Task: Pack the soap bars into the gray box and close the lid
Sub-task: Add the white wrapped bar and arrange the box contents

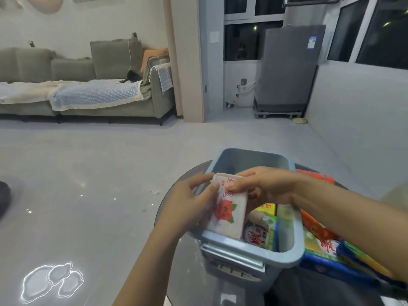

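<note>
The gray box stands open on a round dark glass table. A white soap bar with a red rose print is tilted over the box's left side, its lower end inside the rim. My left hand grips its left edge and my right hand pinches its top end. Inside the box lie other wrapped soap bars, white, green and yellow. The far half of the box is hidden behind my hands. No lid shows.
More soap packets in orange, green and blue lie on the table right of the box, partly under my right forearm. Beyond the table is a gray tiled floor, a sofa at the back left and a gray appliance at the back right.
</note>
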{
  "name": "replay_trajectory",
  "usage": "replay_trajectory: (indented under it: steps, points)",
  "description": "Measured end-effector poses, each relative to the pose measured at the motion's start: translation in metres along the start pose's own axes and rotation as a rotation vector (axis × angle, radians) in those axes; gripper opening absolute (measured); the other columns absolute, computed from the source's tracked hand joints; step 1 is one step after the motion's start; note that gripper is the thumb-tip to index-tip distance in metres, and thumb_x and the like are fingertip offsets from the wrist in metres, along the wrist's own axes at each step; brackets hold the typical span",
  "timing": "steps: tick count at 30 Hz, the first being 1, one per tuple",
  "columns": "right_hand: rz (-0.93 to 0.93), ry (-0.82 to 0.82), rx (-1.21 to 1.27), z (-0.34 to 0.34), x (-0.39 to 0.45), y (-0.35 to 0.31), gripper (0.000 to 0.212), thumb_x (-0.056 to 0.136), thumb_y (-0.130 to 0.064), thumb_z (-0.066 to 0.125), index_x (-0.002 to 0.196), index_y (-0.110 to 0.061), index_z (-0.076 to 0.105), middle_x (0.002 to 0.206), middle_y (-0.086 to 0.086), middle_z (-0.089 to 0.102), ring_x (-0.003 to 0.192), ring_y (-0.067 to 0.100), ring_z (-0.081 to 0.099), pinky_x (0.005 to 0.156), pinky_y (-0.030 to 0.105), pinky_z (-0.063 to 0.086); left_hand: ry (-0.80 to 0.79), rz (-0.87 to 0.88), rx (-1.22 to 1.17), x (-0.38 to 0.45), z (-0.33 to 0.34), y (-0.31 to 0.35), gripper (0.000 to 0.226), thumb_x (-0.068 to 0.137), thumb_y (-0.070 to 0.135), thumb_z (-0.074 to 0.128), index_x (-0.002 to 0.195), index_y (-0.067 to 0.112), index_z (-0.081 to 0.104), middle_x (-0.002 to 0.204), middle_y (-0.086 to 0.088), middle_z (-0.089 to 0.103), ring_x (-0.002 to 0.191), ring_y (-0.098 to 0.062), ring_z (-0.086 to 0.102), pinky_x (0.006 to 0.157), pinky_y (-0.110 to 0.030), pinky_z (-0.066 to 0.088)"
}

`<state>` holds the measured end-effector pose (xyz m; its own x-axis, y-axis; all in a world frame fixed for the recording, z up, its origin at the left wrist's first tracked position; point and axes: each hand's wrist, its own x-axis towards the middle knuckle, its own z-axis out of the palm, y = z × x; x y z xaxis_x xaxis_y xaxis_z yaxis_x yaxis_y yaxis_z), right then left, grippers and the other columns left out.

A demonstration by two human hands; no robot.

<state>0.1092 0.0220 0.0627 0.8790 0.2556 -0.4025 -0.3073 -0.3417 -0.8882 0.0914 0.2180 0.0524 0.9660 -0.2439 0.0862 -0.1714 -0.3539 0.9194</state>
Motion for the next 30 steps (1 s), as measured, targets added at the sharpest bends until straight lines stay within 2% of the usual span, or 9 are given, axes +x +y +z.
replay_trajectory:
  steps: [4, 6, 9, 12, 19, 21, 24, 27, 30]
  points:
    - [0.134, -0.009, 0.039, 0.008, 0.013, 0.009, 0.032, 0.078, -0.028, 0.069, 0.102, -0.007, 0.065, 0.104, 0.018, 0.068, 0.090, 0.030, 0.066, 0.071, 0.035, 0.058, -0.090, -0.143, -0.140, 0.001, -0.001, -0.013, 0.041, 0.089, 0.026, 0.058, 0.127, 0.044, 0.055, 0.119, 0.011, 0.064, 0.100, -0.011, 0.068, 0.092, -0.037, 0.055]
    - [0.201, -0.031, 0.048, 0.009, 0.018, 0.011, 0.033, 0.077, -0.030, 0.069, 0.102, -0.009, 0.065, 0.101, 0.015, 0.069, 0.087, 0.026, 0.067, 0.066, 0.031, 0.057, -0.148, -0.194, -0.274, 0.002, -0.001, -0.017, 0.047, 0.092, 0.019, 0.056, 0.133, 0.041, 0.050, 0.117, 0.013, 0.063, 0.096, -0.011, 0.070, 0.088, -0.034, 0.057]
    - [0.251, -0.070, 0.029, 0.009, 0.023, 0.011, 0.033, 0.081, -0.029, 0.066, 0.106, -0.007, 0.064, 0.108, 0.016, 0.068, 0.097, 0.028, 0.064, 0.079, 0.034, 0.055, -0.171, -0.240, -0.387, 0.001, -0.001, -0.021, 0.050, 0.093, 0.012, 0.053, 0.130, 0.045, 0.051, 0.102, 0.021, 0.065, 0.081, -0.005, 0.073, 0.072, -0.025, 0.059]
    - [0.283, -0.149, -0.036, 0.010, 0.025, 0.009, 0.041, 0.087, -0.029, 0.059, 0.118, -0.002, 0.058, 0.121, 0.020, 0.062, 0.107, 0.031, 0.060, 0.088, 0.037, 0.052, -0.160, -0.286, -0.446, -0.006, 0.002, -0.026, 0.054, 0.094, 0.010, 0.052, 0.130, 0.050, 0.050, 0.113, 0.008, 0.066, 0.085, -0.013, 0.074, 0.069, -0.031, 0.059]
    - [0.301, -0.347, -0.504, 0.015, 0.020, 0.004, 0.035, 0.087, -0.052, 0.048, 0.089, -0.023, 0.067, 0.083, -0.003, 0.069, 0.066, 0.008, 0.064, 0.051, 0.020, 0.052, -0.061, -0.298, -0.494, -0.025, 0.011, -0.027, 0.052, 0.095, 0.012, 0.050, 0.120, 0.058, 0.053, 0.125, 0.007, 0.061, 0.080, -0.010, 0.074, 0.062, -0.026, 0.059]
    - [0.281, -0.320, -0.625, 0.017, 0.019, 0.004, 0.033, 0.084, -0.054, 0.054, 0.092, -0.025, 0.068, 0.088, -0.002, 0.071, 0.068, 0.008, 0.064, 0.053, 0.022, 0.051, -0.049, -0.298, -0.482, -0.028, 0.012, -0.026, 0.050, 0.096, 0.015, 0.049, 0.117, 0.060, 0.052, 0.130, 0.006, 0.057, 0.087, -0.013, 0.072, 0.064, -0.028, 0.061]
    - [0.159, -0.204, -0.830, 0.023, 0.025, 0.007, 0.042, 0.077, -0.057, 0.061, 0.099, -0.022, 0.071, 0.099, 0.002, 0.074, 0.076, 0.011, 0.062, 0.078, 0.032, 0.053, -0.038, -0.282, -0.472, -0.030, 0.013, -0.026, 0.051, 0.096, 0.014, 0.049, 0.118, 0.060, 0.052, 0.130, 0.006, 0.057, 0.085, -0.009, 0.071, 0.060, -0.021, 0.057]
    - [0.058, -0.159, -0.998, 0.035, 0.030, 0.015, 0.042, 0.074, -0.057, 0.064, 0.096, -0.022, 0.072, 0.087, 0.000, 0.073, 0.067, 0.010, 0.058, 0.064, 0.025, 0.047, -0.027, -0.260, -0.449, -0.030, 0.012, -0.026, 0.052, 0.095, 0.013, 0.050, 0.119, 0.059, 0.052, 0.130, 0.012, 0.054, 0.088, -0.001, 0.066, 0.054, -0.009, 0.051]
    - [-0.005, -0.050, -1.164, 0.045, 0.031, 0.025, 0.047, 0.067, -0.064, 0.064, 0.090, -0.024, 0.073, 0.069, -0.004, 0.065, 0.061, 0.012, 0.054, 0.053, 0.027, 0.039, -0.035, -0.237, -0.442, -0.030, 0.012, -0.029, 0.052, 0.095, 0.013, 0.051, 0.119, 0.060, 0.052, 0.135, 0.014, 0.053, 0.106, -0.005, 0.060, 0.077, -0.020, 0.055]
